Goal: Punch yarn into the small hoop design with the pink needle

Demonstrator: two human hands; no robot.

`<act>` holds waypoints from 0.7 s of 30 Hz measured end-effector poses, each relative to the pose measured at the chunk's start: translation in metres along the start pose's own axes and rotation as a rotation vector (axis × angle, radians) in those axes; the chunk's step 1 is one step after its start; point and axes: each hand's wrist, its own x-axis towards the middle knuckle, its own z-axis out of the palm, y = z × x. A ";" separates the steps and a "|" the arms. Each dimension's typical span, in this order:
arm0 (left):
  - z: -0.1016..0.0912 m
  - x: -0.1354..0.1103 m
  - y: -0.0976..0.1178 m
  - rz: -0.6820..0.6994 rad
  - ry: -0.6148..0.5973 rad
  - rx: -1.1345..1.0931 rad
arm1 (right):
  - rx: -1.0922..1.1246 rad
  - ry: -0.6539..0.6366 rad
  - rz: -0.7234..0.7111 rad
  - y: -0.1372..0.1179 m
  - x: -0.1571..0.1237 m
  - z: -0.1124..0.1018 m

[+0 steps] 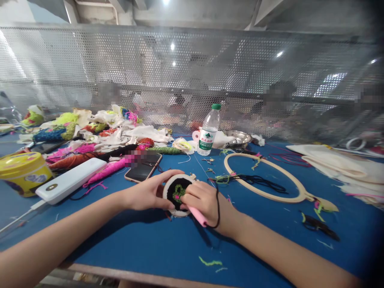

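Note:
A small round embroidery hoop (pixel 177 214) is in front of me, with black pile and a green and pink looped motif (pixel 179 193) inside its rim. My left hand (pixel 151 193) grips the hoop from the left, thumb along the near edge and fingers round the far side. In my right hand (pixel 199 200) is a pink-handled punch needle (pixel 198 216), held over the hoop's right part; its tip is hidden behind my fingers. A strand of black yarn (pixel 218 204) loops over my right wrist.
A large oval wooden hoop (pixel 270 198), black yarn (pixel 264 182) and a water bottle (pixel 207 136) lie beyond my right hand. To the left are a phone (pixel 144 168), a white power bank (pixel 70 181), a yellow tub (pixel 25 176) and heaped yarn pieces (pixel 120 134). White fabric (pixel 345 162) lies right.

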 end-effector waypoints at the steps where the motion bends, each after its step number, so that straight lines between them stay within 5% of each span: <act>1: 0.000 0.001 0.000 -0.002 -0.004 -0.007 | 0.004 0.010 -0.002 0.001 0.000 0.002; 6: -0.002 0.003 0.000 0.014 -0.016 -0.011 | 0.270 0.184 0.154 0.003 -0.007 0.006; 21: -0.005 0.005 -0.003 0.054 -0.047 -0.064 | 0.391 0.246 0.298 0.006 -0.014 0.002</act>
